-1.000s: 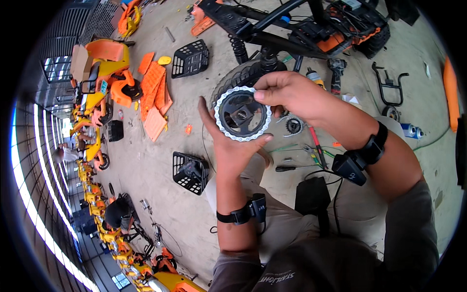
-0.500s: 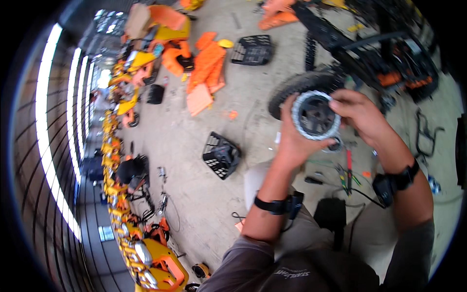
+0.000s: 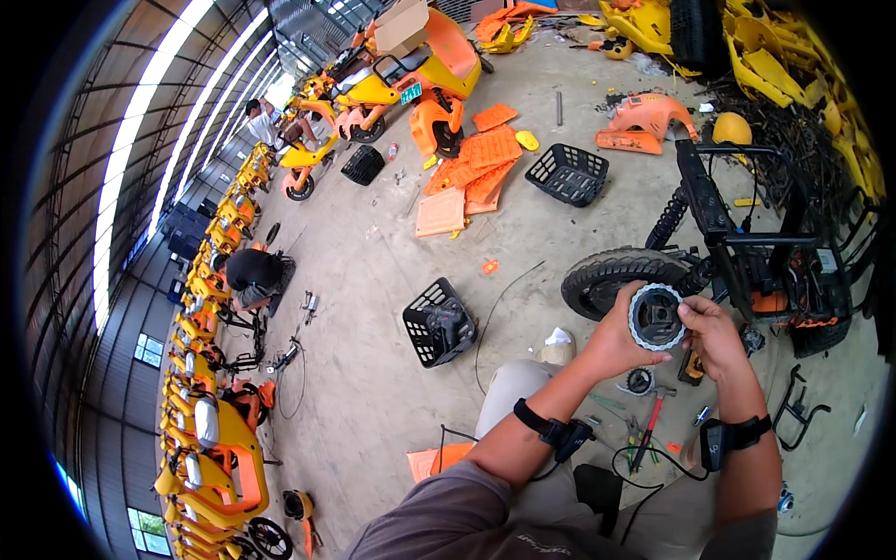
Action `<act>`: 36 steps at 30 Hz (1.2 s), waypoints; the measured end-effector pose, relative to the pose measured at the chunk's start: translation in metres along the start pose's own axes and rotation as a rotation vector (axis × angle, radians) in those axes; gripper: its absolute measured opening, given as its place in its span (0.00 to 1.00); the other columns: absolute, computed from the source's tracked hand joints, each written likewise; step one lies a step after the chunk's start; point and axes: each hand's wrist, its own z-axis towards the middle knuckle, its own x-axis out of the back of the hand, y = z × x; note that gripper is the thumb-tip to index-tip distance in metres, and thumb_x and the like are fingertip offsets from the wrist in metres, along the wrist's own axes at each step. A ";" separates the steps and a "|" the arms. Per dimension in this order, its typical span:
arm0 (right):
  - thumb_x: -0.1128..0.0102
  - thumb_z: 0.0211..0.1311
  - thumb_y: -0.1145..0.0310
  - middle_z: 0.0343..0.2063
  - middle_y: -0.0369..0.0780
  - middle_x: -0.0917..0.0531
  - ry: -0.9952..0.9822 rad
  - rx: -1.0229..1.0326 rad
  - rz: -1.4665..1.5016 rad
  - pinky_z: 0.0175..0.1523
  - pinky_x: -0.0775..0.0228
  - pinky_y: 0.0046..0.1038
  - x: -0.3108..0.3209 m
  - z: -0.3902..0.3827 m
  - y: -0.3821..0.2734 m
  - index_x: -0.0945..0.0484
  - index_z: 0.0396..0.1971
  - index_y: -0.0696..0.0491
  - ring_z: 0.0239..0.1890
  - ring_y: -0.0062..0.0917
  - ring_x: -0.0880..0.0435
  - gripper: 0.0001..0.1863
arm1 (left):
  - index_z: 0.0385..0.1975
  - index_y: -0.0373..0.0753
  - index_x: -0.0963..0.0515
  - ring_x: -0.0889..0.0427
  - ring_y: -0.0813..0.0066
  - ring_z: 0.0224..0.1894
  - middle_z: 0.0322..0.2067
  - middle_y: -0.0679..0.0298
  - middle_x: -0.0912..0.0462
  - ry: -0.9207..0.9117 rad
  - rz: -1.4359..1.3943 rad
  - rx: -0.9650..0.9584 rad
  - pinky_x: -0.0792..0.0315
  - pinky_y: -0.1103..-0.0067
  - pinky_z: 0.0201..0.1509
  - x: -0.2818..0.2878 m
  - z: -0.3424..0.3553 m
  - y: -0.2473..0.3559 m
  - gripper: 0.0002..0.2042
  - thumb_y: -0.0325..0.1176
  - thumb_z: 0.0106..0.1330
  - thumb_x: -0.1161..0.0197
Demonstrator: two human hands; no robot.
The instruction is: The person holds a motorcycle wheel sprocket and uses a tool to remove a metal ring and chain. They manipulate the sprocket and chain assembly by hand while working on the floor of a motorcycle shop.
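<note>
Both my hands hold up a round metal part (image 3: 656, 318) with a silvery scalloped rim and a dark recessed middle; its exact kind I cannot tell. My left hand (image 3: 616, 331) wraps the part's left side, with the thumb along the lower rim. On the right edge, my right hand (image 3: 711, 334) grips with thumb and fingers. Just beyond them is the knobby tyre (image 3: 607, 280) of a partly stripped scooter frame (image 3: 723, 219). Below the hands, a small toothed ring part (image 3: 638, 381) lies on the floor near a red-handled hammer (image 3: 657, 415).
A black basket (image 3: 439, 322) holding a dark tool stands left of my knees. Another black basket (image 3: 567, 175) and orange panels (image 3: 481, 163) lie farther off. Yellow scooters (image 3: 219, 439) line the left side, where a crouching person (image 3: 254, 271) works. Yellow scrap (image 3: 765, 56) is piled far right.
The view has shifted, so my hands and the round part appear lower and slightly farther right. Both hands keep hold of the part, whose face is still turned up.
</note>
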 end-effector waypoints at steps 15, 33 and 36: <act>0.39 0.70 0.62 0.33 0.32 0.16 -0.005 -0.016 -0.021 0.32 0.34 0.21 0.012 0.005 -0.007 0.20 0.44 0.53 0.29 0.17 0.22 0.11 | 0.72 0.37 0.48 0.23 0.55 0.62 0.59 0.50 0.24 -0.004 -0.033 -0.084 0.30 0.69 0.65 0.001 0.005 0.005 0.59 0.37 0.38 0.14; 0.39 0.69 0.64 0.33 0.32 0.16 0.035 -0.082 0.084 0.33 0.33 0.23 0.045 0.013 0.011 0.20 0.42 0.51 0.32 0.19 0.19 0.08 | 0.68 0.39 0.45 0.19 0.50 0.56 0.55 0.49 0.22 -0.021 -0.002 -0.011 0.25 0.65 0.58 -0.028 0.014 -0.003 0.54 0.43 0.41 0.16; 0.38 0.68 0.65 0.31 0.32 0.17 0.039 -0.085 0.089 0.32 0.34 0.24 0.018 0.016 0.001 0.20 0.41 0.51 0.30 0.21 0.20 0.08 | 0.69 0.38 0.46 0.19 0.52 0.58 0.56 0.50 0.22 0.018 -0.021 0.044 0.26 0.68 0.59 -0.016 0.010 -0.003 0.55 0.42 0.41 0.16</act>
